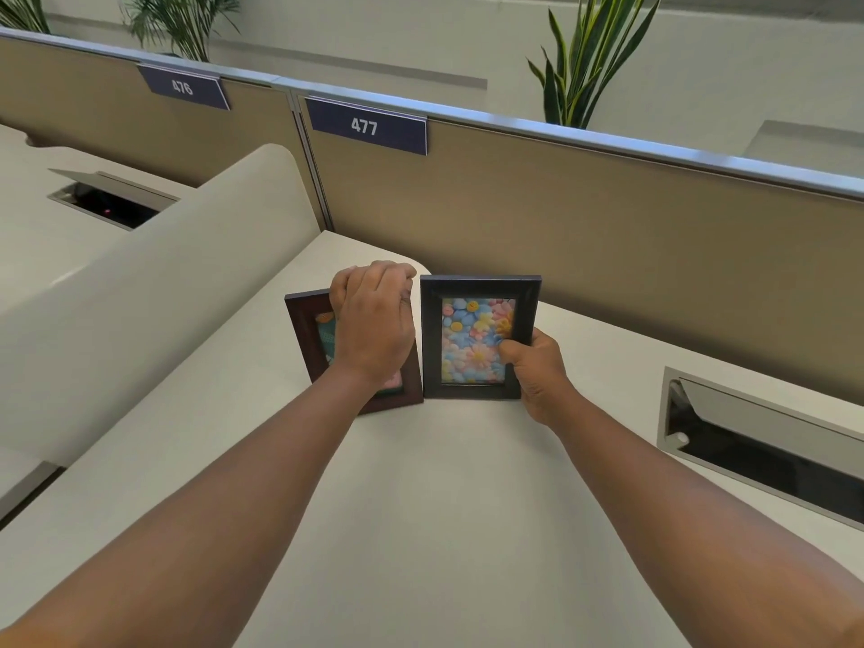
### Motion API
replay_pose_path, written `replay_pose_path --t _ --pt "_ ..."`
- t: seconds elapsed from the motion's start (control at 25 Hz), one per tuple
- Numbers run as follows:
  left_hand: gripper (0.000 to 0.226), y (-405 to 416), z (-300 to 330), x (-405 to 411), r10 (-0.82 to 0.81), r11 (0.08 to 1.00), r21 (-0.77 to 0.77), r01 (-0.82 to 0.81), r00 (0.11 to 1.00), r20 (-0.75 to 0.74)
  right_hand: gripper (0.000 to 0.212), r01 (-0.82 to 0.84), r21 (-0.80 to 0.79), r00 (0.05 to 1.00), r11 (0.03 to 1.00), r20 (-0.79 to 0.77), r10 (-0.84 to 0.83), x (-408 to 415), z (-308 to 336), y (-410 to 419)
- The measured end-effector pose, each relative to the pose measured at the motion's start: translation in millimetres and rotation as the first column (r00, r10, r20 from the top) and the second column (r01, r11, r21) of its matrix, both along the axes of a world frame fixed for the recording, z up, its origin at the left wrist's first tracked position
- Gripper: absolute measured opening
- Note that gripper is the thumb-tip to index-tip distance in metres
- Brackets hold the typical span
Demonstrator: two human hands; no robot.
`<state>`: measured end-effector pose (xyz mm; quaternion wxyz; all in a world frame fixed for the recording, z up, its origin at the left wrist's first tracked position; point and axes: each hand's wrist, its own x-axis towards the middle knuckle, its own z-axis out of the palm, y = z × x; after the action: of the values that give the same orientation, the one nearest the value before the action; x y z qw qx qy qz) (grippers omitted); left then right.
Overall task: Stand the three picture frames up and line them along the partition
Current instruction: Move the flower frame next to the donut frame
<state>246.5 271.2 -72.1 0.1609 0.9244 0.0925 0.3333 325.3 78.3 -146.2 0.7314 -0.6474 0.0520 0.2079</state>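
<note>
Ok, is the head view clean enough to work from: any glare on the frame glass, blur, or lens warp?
Head view: light is soft and even, with no glare on the black frame, whose flower print reads sharply; the brown frame is mostly hidden by the left hand; wide-angle distortion bows the partition rail; no notable blur.

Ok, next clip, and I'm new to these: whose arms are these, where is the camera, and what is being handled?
No machine here: a person wears one camera on the head, looking down at their own bare arms. The left hand rests over a dark brown frame, which leans back. The right hand has its grip on the right edge of a black frame with a flower picture, held upright. Both frames stand side by side on a pale desk, in front of a tan partition labelled 477. A third frame is not visible.
</note>
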Motion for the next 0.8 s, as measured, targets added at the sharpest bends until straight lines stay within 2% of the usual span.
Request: replay_pose_path --t 0.4,0.8 --pt "0.027 5.1 -5.1 2.5 -0.018 0.999 0.042 0.016 0.999 0.047 0.020 -0.018 -0.055 1.000 0.998 -0.020 0.017 0.6 3.1 -0.3" --pt "0.022 2.5 -8.9 -3.5 -0.060 0.997 0.045 0.057 0.995 0.085 0.027 -0.044 -0.013 0.998 0.999 0.034 0.045 -3.3 2.0 -3.2"
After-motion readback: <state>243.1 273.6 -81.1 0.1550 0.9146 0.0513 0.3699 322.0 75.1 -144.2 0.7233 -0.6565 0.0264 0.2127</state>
